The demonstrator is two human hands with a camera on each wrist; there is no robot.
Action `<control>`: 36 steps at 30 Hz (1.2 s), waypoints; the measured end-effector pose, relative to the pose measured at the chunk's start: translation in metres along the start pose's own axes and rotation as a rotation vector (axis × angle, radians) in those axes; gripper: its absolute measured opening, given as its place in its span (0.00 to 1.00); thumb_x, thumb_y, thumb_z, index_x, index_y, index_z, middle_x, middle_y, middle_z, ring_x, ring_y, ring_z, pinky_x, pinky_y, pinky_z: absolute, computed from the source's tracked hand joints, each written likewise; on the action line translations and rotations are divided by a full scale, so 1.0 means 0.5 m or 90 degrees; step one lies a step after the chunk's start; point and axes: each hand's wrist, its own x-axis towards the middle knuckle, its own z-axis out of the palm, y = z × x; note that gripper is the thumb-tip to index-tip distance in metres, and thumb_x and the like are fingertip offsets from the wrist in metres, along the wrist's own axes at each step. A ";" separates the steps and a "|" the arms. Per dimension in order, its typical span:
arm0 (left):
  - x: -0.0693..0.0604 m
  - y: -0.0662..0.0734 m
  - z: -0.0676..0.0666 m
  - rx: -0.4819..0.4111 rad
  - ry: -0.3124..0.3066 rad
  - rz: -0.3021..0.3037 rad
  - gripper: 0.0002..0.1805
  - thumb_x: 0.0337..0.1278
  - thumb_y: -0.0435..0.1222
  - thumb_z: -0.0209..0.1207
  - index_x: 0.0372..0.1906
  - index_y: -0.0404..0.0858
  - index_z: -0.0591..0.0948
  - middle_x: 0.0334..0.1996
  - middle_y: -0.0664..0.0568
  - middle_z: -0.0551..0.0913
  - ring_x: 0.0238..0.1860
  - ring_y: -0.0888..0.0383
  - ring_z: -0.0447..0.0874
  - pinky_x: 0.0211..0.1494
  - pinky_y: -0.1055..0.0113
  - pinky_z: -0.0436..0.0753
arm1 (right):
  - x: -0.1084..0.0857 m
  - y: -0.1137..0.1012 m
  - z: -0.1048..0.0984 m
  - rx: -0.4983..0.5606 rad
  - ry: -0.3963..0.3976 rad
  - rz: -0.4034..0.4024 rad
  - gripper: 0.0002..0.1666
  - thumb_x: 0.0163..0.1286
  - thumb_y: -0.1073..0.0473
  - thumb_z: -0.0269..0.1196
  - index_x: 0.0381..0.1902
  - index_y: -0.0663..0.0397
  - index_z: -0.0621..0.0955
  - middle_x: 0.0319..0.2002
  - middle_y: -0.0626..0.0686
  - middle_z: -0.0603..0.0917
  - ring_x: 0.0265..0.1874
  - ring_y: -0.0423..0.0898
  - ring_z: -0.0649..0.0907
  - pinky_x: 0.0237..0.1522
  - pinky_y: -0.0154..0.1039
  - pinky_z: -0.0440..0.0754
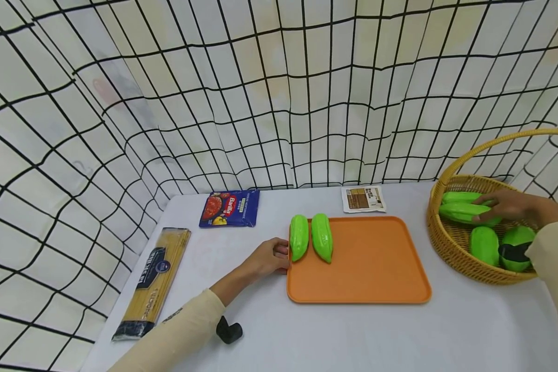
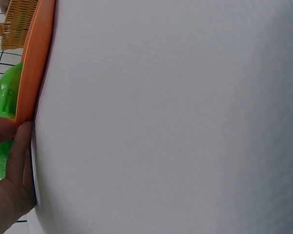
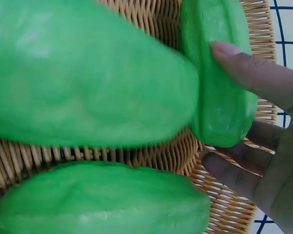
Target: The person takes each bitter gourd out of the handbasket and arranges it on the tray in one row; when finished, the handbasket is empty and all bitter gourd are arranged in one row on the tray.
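Observation:
My left hand [image 1: 269, 258] grips the left edge of an orange tray [image 1: 367, 261]; in the left wrist view the thumb lies above the rim and the fingers below. Two glossy green ridged fruits [image 1: 299, 237] lie side by side at the tray's left end. At the right, my right hand [image 1: 511, 206] reaches into a wicker basket [image 1: 439, 237] holding several such fruits. It grips one green ridged fruit [image 3: 222, 102], thumb on its face and fingers around its far side. Two other fruits [image 3: 102, 200] show close up in the right wrist view.
A blue Barilla packet [image 1: 230, 208] and a pack of spaghetti [image 1: 155, 279] lie at the left. Behind the tray is a small white-and-brown sachet [image 1: 363, 199]. The basket's tall handle [image 1: 497, 139] arches over it. A black grid net encloses the table's back and sides.

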 end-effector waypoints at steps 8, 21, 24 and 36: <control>-0.002 0.001 0.001 0.001 -0.002 0.005 0.34 0.52 0.25 0.65 0.67 0.30 0.69 0.52 0.42 0.76 0.47 0.52 0.80 0.46 0.63 0.90 | -0.011 -0.011 -0.008 -0.064 0.066 -0.029 0.42 0.69 0.44 0.64 0.64 0.76 0.70 0.63 0.87 0.61 0.59 0.85 0.63 0.50 0.76 0.73; 0.001 -0.002 -0.002 0.016 -0.005 0.008 0.34 0.52 0.28 0.66 0.67 0.31 0.70 0.51 0.42 0.77 0.47 0.53 0.82 0.48 0.62 0.90 | -0.035 -0.029 -0.016 0.000 0.063 -0.032 0.43 0.68 0.45 0.66 0.66 0.73 0.68 0.63 0.86 0.63 0.60 0.84 0.65 0.46 0.68 0.80; 0.002 -0.003 -0.002 0.015 -0.004 0.007 0.34 0.52 0.28 0.66 0.67 0.31 0.70 0.51 0.43 0.76 0.47 0.53 0.81 0.48 0.63 0.90 | -0.043 -0.035 -0.018 0.016 0.060 -0.028 0.42 0.68 0.45 0.66 0.66 0.71 0.67 0.64 0.86 0.62 0.59 0.83 0.68 0.45 0.64 0.83; -0.002 0.002 -0.002 0.017 -0.004 0.009 0.34 0.52 0.27 0.65 0.67 0.30 0.70 0.52 0.42 0.77 0.47 0.53 0.81 0.48 0.62 0.90 | -0.071 -0.059 -0.023 0.022 0.093 -0.023 0.44 0.70 0.41 0.63 0.67 0.71 0.67 0.63 0.82 0.64 0.44 0.63 0.85 0.39 0.52 0.89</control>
